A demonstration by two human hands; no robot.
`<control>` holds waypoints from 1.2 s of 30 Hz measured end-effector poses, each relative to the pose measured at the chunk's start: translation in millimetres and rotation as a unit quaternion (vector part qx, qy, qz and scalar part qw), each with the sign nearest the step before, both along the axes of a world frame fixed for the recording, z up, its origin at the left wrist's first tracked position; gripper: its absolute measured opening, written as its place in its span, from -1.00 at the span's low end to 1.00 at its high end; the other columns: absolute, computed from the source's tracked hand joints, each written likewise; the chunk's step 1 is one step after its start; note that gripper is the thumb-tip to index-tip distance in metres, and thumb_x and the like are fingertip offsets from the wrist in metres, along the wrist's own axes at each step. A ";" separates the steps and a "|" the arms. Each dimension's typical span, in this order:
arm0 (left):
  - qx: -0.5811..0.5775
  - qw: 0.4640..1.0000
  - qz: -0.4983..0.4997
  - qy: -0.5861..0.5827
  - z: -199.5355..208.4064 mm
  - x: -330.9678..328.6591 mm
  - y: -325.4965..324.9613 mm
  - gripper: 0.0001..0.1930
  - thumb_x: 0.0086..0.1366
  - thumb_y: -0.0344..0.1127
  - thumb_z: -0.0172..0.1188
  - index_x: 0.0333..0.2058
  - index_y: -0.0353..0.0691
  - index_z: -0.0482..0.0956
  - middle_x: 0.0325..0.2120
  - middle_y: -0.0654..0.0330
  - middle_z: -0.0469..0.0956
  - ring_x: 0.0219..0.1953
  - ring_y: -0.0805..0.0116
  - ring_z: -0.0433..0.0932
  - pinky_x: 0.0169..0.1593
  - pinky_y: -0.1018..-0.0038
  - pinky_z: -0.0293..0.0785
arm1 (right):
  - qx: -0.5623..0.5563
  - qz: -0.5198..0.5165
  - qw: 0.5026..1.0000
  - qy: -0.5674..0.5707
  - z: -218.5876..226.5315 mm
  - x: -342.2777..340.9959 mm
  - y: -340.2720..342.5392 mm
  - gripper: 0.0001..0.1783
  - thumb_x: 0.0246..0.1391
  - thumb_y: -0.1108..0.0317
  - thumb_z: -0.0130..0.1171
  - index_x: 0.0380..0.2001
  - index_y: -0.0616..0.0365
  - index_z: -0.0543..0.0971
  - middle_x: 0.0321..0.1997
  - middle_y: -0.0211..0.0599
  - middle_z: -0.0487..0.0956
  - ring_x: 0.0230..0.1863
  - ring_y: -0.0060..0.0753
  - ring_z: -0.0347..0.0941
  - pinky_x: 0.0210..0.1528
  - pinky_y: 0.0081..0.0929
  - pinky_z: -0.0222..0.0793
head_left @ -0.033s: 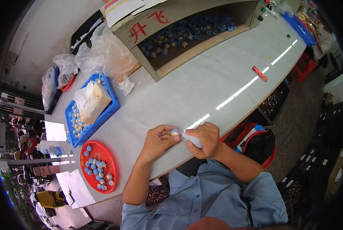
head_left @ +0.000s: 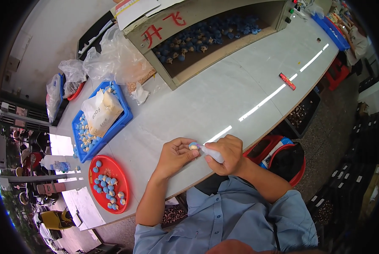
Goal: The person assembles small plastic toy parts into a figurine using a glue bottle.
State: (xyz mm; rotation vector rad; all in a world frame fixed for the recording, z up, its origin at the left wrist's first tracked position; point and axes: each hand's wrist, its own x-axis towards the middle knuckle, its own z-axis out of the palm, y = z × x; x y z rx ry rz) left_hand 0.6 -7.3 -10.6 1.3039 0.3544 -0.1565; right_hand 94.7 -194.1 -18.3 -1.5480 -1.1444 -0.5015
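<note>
Just below the middle of the frame, the left hand (head_left: 174, 155) pinches a small blue-and-cream ball (head_left: 193, 146) between its fingertips, just above the pale desk (head_left: 206, 101). The right hand (head_left: 226, 155) is closed around a white squeeze tube (head_left: 212, 153) whose tip touches the ball. At lower left a red tray (head_left: 122, 200) holds more blue balls, and above it a blue tray (head_left: 121, 122) carries a paper bag (head_left: 99, 113). A long open box (head_left: 198, 70) of blue pieces fills the upper centre.
</note>
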 end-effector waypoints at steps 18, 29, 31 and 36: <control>-0.010 1.000 0.016 0.002 3.6 1.4 -0.8 -0.66 0.20 -0.44 0.32 -0.09 -0.45 0.48 -0.26 0.06 0.61 -0.26 0.40 0.64 -0.20 0.58 0.57 | 0.012 -0.001 0.999 0.038 0.1 0.4 -7.6 -0.73 -0.19 0.39 0.29 -0.34 0.22 0.55 -0.61 -0.26 0.51 -0.68 -0.28 0.40 -0.59 -0.41 0.21; -0.010 1.000 0.004 0.003 5.1 1.1 -1.7 -0.67 0.20 -0.47 0.31 -0.10 -0.47 0.48 -0.26 0.08 0.60 -0.23 0.41 0.63 -0.14 0.58 0.57 | -0.015 0.009 0.999 0.027 2.4 -0.2 -1.5 -0.72 -0.18 0.40 0.30 -0.32 0.22 0.55 -0.58 -0.25 0.54 -0.67 -0.28 0.39 -0.56 -0.41 0.23; -0.008 1.000 0.005 0.004 4.7 1.2 -1.8 -0.67 0.20 -0.48 0.31 -0.10 -0.47 0.48 -0.26 0.08 0.60 -0.23 0.42 0.63 -0.13 0.58 0.57 | -0.019 0.009 0.999 0.026 1.9 -0.1 -1.4 -0.72 -0.18 0.40 0.30 -0.31 0.22 0.55 -0.58 -0.25 0.54 -0.67 -0.28 0.39 -0.56 -0.41 0.23; -0.006 1.000 0.003 0.004 4.5 0.8 -2.1 -0.68 0.20 -0.50 0.30 -0.09 -0.48 0.48 -0.25 0.07 0.60 -0.22 0.42 0.62 -0.13 0.59 0.56 | -0.012 0.013 0.999 0.029 0.2 -0.2 -1.1 -0.70 -0.19 0.40 0.31 -0.30 0.21 0.55 -0.58 -0.26 0.54 -0.67 -0.28 0.38 -0.57 -0.41 0.23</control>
